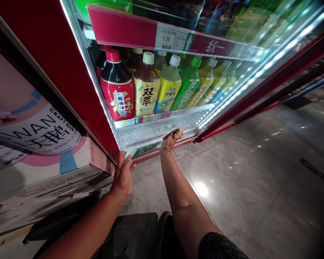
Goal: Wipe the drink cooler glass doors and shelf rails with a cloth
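My right hand (pixel 167 143) reaches to the front edge of the cooler's bottom shelf (pixel 148 131), a white slotted rack. Its fingers are closed on a crumpled tan-and-dark rag (pixel 179 133), which is small and partly hidden by the hand. At the lower left corner of the cooler's red frame (pixel 97 104), my left hand (pixel 123 177) rests against the edge with its fingers partly spread, holding nothing. Just above the rack stands a row of drinks, among them a red-labelled plum drink bottle (pixel 118 91), a brown-topped bottle (pixel 145 90) and a yellow-labelled lemon drink bottle (pixel 169 86).
A red price rail (pixel 124 27) with a 4.00 tag (pixel 166 39) runs over the bottles. Bright LED strips (pixel 232 79) line the cooler opening. Beer cartons (pixel 40 144) stand close on the left. Glossy grey tile floor (pixel 248 172) extends to the right.
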Motion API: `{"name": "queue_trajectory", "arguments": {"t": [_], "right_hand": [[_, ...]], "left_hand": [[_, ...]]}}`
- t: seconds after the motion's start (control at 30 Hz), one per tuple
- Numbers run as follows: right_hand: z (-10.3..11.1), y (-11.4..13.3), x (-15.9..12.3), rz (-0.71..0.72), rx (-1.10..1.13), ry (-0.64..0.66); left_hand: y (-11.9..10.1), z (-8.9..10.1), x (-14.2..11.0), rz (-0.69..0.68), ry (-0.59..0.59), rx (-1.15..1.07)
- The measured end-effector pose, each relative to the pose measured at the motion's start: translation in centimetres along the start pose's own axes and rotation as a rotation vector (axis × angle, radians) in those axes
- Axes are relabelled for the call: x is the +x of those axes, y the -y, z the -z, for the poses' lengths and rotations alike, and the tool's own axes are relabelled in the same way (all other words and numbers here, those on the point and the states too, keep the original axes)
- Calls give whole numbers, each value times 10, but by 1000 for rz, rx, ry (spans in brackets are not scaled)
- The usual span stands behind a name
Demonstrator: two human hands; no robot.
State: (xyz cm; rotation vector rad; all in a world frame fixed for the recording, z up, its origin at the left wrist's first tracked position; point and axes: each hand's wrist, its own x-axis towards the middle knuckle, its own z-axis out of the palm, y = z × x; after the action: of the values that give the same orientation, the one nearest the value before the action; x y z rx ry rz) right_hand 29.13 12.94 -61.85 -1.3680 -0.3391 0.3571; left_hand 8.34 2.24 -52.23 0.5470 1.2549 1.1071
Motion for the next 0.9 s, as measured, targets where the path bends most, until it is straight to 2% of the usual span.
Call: {"name": "queue_trajectory", "arguments": {"t": [0.1,0.17,0.33,0.5,0.63,0.73,0.9], "right_hand": [[-5,-1,-11,-15,-13,-71],[-6,-1,-14,-52,-15,-74],[-4,-5,-18,-62,18,-25],[-1,-13,-26,-151,22,-6],[-2,-15,-37,-75,42,77],[-2,-14,-42,-43,22,81],[-2,-2,-46,-117,17,90]], "left_hand": [[-3,0,-1,12,6,10],[-4,1,-2,25,9,7],[-6,4,-2,36,21,-2],[-4,7,0,21,32,17],[-5,8,0,22,39,15],[-7,9,-1,35,37,15],[-9,9,-2,45,42,9]]}}
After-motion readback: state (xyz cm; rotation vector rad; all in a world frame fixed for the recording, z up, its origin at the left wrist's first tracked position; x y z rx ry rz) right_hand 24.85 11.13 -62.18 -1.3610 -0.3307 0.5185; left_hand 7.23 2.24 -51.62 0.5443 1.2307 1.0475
